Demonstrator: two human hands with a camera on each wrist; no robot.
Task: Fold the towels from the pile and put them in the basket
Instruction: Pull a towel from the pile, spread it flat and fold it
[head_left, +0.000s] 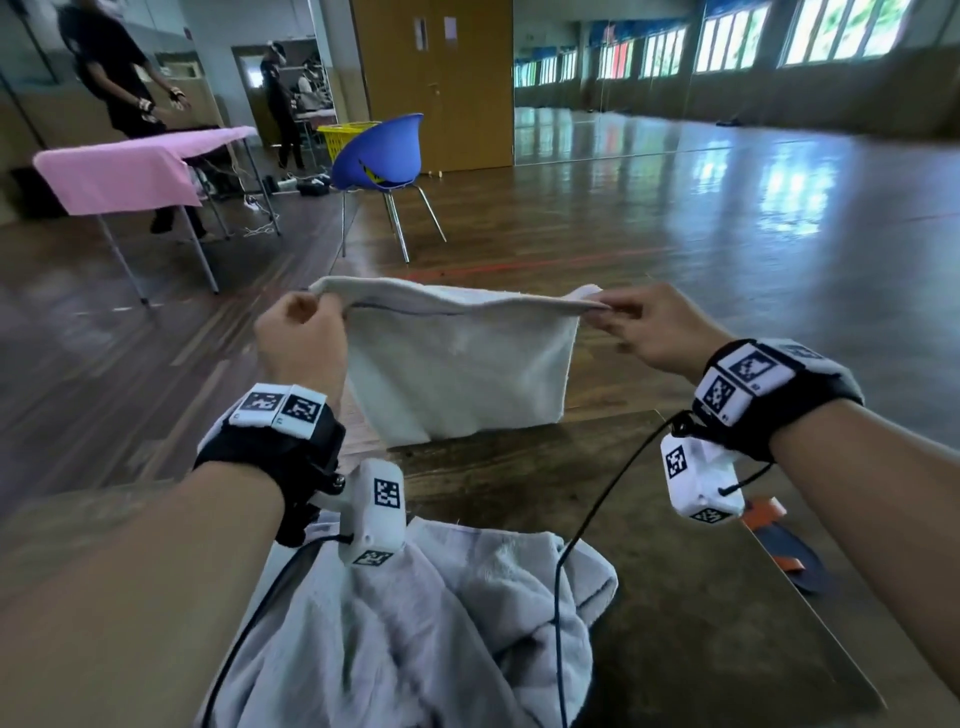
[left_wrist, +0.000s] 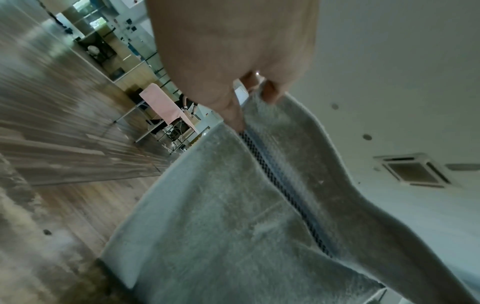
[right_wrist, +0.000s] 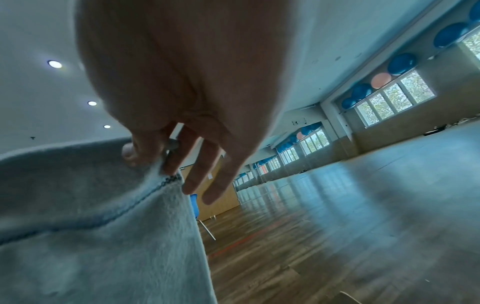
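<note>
Dark wood formed the table (head_left: 675, 597), the largest thing in view. On its near edge lay one crumpled grey towel pile (head_left: 415, 639); how many towels it held could not be told. One white towel (head_left: 457, 364) hung doubled above the table's far edge, its lower edge just meeting the top. Two hands held it up: the left hand (head_left: 301, 338) gripped the upper left corner, and the right hand (head_left: 649, 332) pinched the upper right corner between thumb and forefinger, other fingers (right_wrist: 207, 179) loosely extended.
</note>
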